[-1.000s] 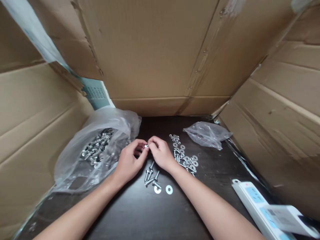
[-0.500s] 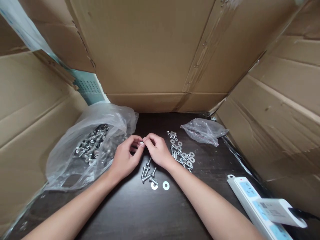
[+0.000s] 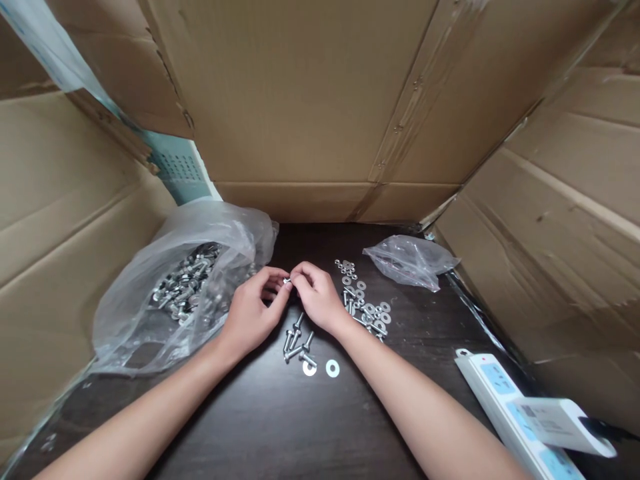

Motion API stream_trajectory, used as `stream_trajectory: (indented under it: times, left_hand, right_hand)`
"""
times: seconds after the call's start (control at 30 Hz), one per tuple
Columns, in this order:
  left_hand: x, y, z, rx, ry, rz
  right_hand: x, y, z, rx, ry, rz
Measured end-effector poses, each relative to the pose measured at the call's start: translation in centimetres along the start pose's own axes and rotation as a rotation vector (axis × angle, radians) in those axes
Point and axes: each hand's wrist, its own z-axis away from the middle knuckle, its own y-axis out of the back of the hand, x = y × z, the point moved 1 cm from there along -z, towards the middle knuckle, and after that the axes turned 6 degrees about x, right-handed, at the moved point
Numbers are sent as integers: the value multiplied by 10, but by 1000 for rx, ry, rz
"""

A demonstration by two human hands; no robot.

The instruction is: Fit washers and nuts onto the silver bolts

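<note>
My left hand (image 3: 253,308) and my right hand (image 3: 316,297) meet at the fingertips over the dark table. Between them is a small shiny metal piece (image 3: 287,281), mostly covered by the fingers. The left thumb and fingers pinch it, and the right fingertips press at its other side. Just below the hands lie several bolts (image 3: 295,345). Two flat washers, one partly under a bolt (image 3: 309,369) and one by itself (image 3: 333,369), are nearer the front. Beside my right wrist spreads a pile of bolts, nuts and washers (image 3: 369,313).
An open clear plastic bag (image 3: 117,313) full of bolts (image 3: 185,283) stands at the left. A smaller plastic bag (image 3: 413,260) lies at the back right. A white power strip (image 3: 493,393) with a plug is at the front right. Cardboard walls (image 3: 300,100) enclose the table.
The whole view has shifted slightly. Both hands keep nearly the same pose, with the small metal piece still between their fingertips.
</note>
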Motion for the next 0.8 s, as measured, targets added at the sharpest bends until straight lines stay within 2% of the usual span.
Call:
stream_trajectory:
  times: [0.43,0.8]
  left_hand:
    - [2,0,0,12,-17,22]
    - [-1,-1,0,30,44,69]
  right_hand:
    - [-2,1,1,15,-6,-17]
    - [-1,-1,3,5,113,95]
